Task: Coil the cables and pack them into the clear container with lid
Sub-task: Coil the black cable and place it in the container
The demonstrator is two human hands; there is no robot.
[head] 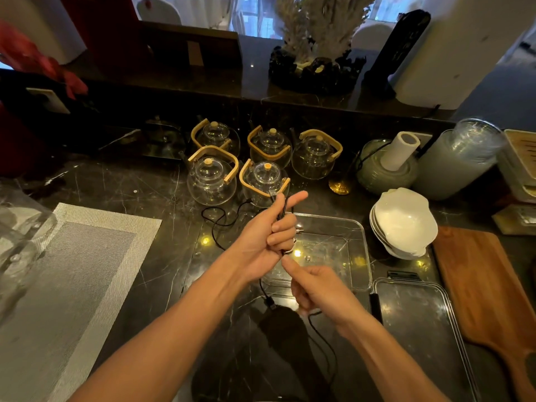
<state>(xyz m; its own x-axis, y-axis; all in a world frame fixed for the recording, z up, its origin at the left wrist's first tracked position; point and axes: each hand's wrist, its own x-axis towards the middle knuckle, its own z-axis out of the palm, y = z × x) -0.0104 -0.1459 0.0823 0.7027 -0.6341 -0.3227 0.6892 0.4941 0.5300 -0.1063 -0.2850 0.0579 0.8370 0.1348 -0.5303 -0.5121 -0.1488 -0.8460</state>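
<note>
Two hands work just above the clear container (359, 250), which sits open on the dark table (150, 198). The left hand (271, 236) has its fingers curled round a folded black cable (282, 211), a plug poking out above the fist at its top. The right hand (317, 288), nearer than the container, pinches the same cable's loose run, which trails down toward the near edge. A second cable (216, 224) lies slack on the table left of the container. One lid (417, 326) lies flat to the container's right. Five glass teapots (210, 184) stand behind the container, and a stack of white bowls (403, 221) sits to its right.
</note>
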